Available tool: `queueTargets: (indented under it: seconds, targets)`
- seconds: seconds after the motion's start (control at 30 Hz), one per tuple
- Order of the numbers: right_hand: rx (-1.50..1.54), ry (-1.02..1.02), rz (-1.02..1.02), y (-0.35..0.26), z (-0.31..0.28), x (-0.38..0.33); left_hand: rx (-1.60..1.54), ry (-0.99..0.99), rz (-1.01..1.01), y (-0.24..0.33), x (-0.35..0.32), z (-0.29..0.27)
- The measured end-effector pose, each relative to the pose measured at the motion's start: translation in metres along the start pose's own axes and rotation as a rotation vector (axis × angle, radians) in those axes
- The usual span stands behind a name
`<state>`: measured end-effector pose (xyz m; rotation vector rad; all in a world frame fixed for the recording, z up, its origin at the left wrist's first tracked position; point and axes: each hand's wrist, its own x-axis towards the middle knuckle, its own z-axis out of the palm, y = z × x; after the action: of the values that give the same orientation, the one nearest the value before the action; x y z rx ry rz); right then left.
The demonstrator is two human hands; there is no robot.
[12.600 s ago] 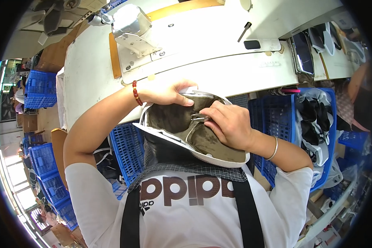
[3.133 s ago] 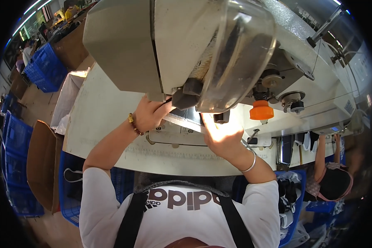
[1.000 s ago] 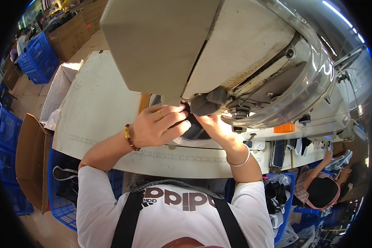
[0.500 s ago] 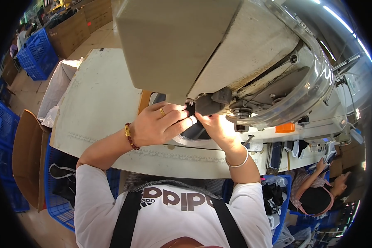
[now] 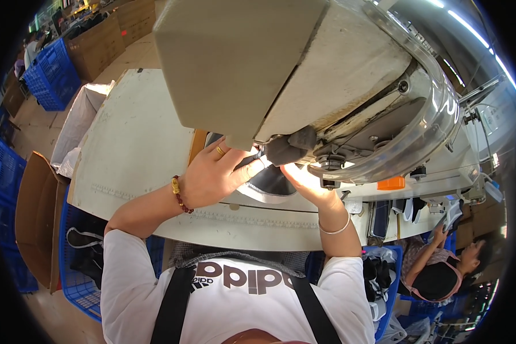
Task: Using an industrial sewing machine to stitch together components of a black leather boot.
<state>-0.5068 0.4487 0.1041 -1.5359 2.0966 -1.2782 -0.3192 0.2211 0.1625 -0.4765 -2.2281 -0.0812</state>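
Under the head of a large beige sewing machine [image 5: 212,69] sits a dark shoe upper [image 5: 272,182] with a pale edge. My left hand [image 5: 215,172], with a gold ring and a beaded bracelet, has bent fingers gripping the upper's left side near the needle area. On the opposite side, the fingers of my right hand [image 5: 311,186] hold the upper; a white bangle circles that wrist. The machine head and a grey padded lump [image 5: 292,146] cover the fingertips and the stitching point. Bright lamp light washes out part of my right hand.
The pale worktable [image 5: 132,126] has a ruler strip along its near side. Blue baskets with shoes stand left [image 5: 77,281] and right [image 5: 391,286] below its edge. An open cardboard box [image 5: 37,223] is at far left. Another person [image 5: 436,269] works at the right.
My left hand has shifted slightly left and my right hand slightly right and nearer me. The upper has turned, so more of its dark surface and curved pale edge shows between my hands.
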Motion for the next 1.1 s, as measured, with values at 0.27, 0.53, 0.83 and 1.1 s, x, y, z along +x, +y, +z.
queueTargets:
  seconds: [0.27,0.53,0.83,1.1]
  targets:
    - [-0.531,0.398,-0.323,-0.091,-0.013,-0.043,-0.015,-0.031,-0.011,0.002,0.002,-0.002]
    - [-0.537,1.589,-0.429,-0.096,-0.215,-0.174,-0.040,-0.078,0.034,-0.001,-0.001,0.001]
    - [0.100,1.152,0.487,-0.051,-0.530,-0.226,-0.022,-0.055,0.028,-0.002,-0.007,0.009]
    - [0.094,1.199,0.445,-0.039,-0.510,-0.218,-0.099,-0.015,0.025,0.001,-0.005,0.008]
